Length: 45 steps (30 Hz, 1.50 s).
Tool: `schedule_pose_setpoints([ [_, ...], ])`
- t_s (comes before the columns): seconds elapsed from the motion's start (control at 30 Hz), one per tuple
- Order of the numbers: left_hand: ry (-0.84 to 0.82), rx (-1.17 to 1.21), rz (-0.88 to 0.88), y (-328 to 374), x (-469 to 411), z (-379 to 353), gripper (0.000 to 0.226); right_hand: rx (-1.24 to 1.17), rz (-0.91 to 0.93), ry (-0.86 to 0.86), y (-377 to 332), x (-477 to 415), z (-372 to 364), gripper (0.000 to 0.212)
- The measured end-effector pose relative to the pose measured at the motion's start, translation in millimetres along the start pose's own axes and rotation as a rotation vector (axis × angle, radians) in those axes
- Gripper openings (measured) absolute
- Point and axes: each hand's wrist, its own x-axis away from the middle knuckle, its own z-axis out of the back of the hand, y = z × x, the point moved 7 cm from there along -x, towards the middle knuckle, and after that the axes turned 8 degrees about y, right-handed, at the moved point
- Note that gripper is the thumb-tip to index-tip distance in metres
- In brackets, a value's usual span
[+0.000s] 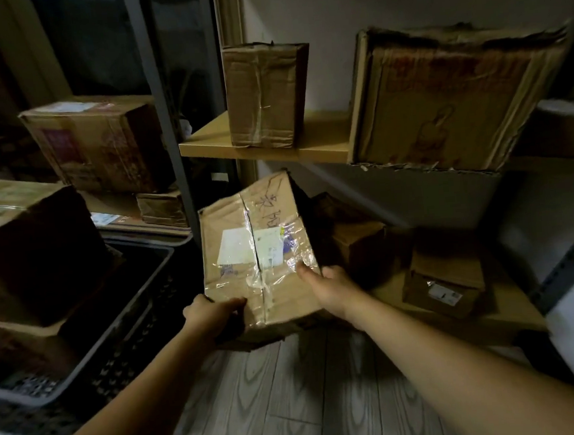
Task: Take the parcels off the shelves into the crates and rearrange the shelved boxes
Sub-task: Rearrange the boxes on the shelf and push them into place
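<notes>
Holding the parcel [254,254] in both hands, you kept it tilted in the air before the lower shelf [506,316], just right of the crate [125,316]. Your left hand [210,312] curled its fingers over the near left corner. Your right hand [332,289] clasped the right edge, thumb on the taped top, other fingers hidden behind the side.

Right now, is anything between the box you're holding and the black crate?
Nothing stands between the parcel and the crate, but a big box already fills its left part; only the right side looks free.
</notes>
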Motion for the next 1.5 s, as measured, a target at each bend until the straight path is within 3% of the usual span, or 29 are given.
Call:
schedule_pose_setpoints([
  [0.1,-0.005,0.054,-0.074,12,9,5,0.059,0.008,-0.001,-0.007,6,-1,2,0.041],
  [0.17,-0.010,0.062,-0.117,23,28,12,0.046,0.000,0.007,0.003,8,0,8,0.033],
  [0.43,-0.066,0.136,-0.198,16,46,24,0.057,0.050,-0.102,-0.042,40,14,-11,0.080],
  [0.77,-0.074,0.149,-0.230,10,43,29,0.054,-0.026,-0.140,-0.028,48,15,-23,0.080],
  [1.0,0.040,-0.140,-0.576,67,32,32,0.080,-0.221,-0.125,-0.006,11,0,-29,0.073],
  [1.17,-0.104,-0.474,-0.715,75,23,22,0.093,-0.214,-0.025,0.066,-3,-8,-27,0.073],
  [1.27,-0.138,-0.574,-0.773,63,21,29,0.118,-0.196,0.020,0.074,-3,-11,-37,0.070],
  [1.37,-0.111,-0.701,-0.885,51,15,29,0.112,-0.189,0.035,0.065,0,-16,-48,0.068],
  [1.5,-0.097,-0.777,-0.861,56,-6,18,0.079,-0.192,-0.013,0.074,4,-26,-56,0.065],
])
